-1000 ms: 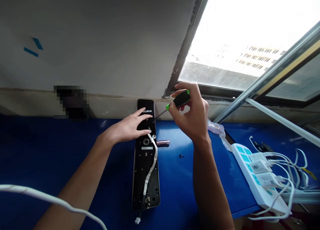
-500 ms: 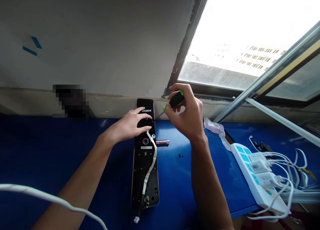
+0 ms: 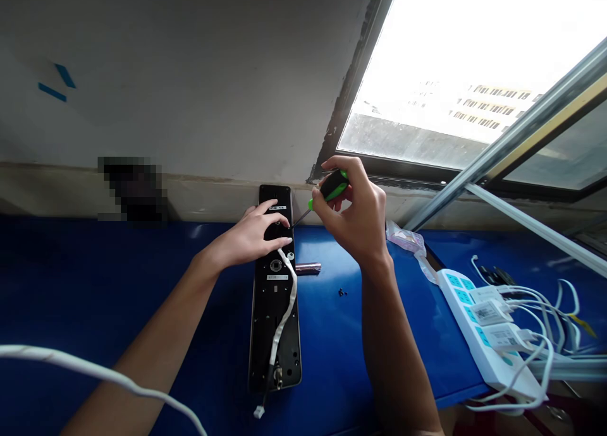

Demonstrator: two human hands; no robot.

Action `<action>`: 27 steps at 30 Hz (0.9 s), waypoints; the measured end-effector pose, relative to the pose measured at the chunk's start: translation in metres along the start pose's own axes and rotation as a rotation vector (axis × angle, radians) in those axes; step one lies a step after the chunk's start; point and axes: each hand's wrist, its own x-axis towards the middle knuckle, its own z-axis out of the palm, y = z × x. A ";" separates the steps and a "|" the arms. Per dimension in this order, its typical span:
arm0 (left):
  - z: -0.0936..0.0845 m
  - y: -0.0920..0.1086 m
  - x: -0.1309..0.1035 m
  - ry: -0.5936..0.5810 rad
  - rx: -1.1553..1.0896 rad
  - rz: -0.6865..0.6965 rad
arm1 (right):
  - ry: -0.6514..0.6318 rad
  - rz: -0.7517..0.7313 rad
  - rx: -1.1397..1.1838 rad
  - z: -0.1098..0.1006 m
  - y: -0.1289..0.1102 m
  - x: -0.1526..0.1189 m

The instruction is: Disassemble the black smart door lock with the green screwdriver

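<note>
A long black panel (image 3: 262, 322), which looks like the back of an electronic door lock, lies on a blue table. A white-wrapped cable (image 3: 289, 306) with a small white plug (image 3: 258, 412) runs down it. My left hand (image 3: 249, 237) rests on the upper part of the panel, its fingers spread, with thumb and index finger near the screwdriver tip. In my right hand (image 3: 358, 218) is a green and black screwdriver (image 3: 336, 186). It slants down leftward, its tip at the panel's right edge; what lies right under the tip is too small to make out.
Several tiny dark screws (image 3: 342, 292) lie right of the panel. A shiny cylinder (image 3: 308, 268) touches its right side. Further right are a plastic packet (image 3: 405, 239) and a white power strip (image 3: 474, 322) with chargers. A white cable (image 3: 109, 379) crosses the lower left.
The screwdriver handle has turned in my right hand, showing more green. The left thumb and index finger have shifted slightly right, and the view has moved a little.
</note>
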 end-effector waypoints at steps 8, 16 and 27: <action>0.002 0.001 0.001 0.032 -0.025 0.001 | 0.027 0.013 0.007 0.002 0.001 0.000; 0.005 0.000 0.003 0.044 -0.041 0.001 | -0.010 -0.028 0.002 0.001 0.000 0.001; 0.006 -0.005 0.005 0.048 -0.068 0.030 | -0.093 -0.093 -0.023 -0.004 -0.003 0.000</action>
